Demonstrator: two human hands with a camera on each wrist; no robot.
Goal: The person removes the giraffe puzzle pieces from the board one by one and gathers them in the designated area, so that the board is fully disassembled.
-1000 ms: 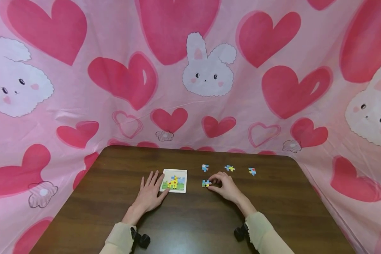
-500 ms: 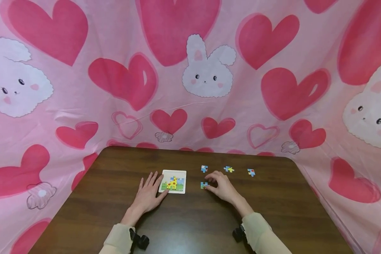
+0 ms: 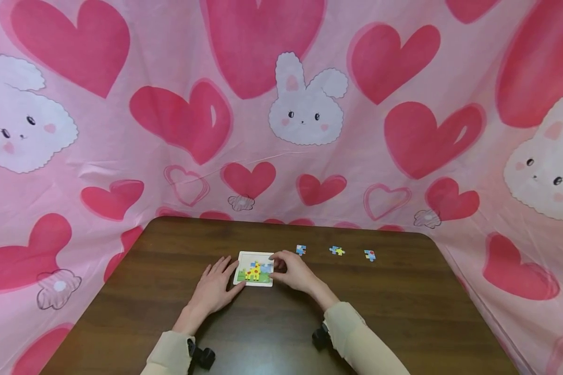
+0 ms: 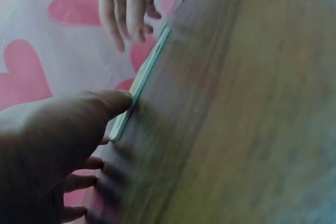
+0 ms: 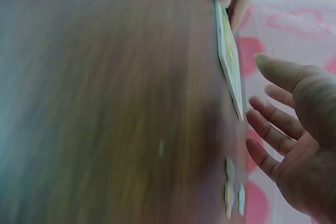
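Note:
A white-framed jigsaw board [image 3: 254, 254] with a partly filled giraffe picture lies on the table. My left hand [image 3: 214, 286] rests along the board's left side, with its thumb at the near-left corner. In the left wrist view, the left thumb [image 4: 113, 102] presses on the frame's edge. My right hand [image 3: 297, 271] is at the board's right edge, its thumb and index finger curved and apart. The right wrist view shows a gap between the right thumb [image 5: 283, 72] and fingers. I cannot tell whether a puzzle piece is between them.
Three loose jigsaw pieces lie in a row behind and right of the board: a blue-white piece [image 3: 301, 250], a blue-yellow piece [image 3: 337, 251] and a blue piece with red [image 3: 369, 255]. A pink curtain [image 3: 244, 135] with hearts and rabbits hangs behind the dark wooden table [image 3: 380, 312].
My right hand has moved left from a puzzle piece to the board's right edge. That piece no longer shows at its former spot. The left hand has stayed at the board.

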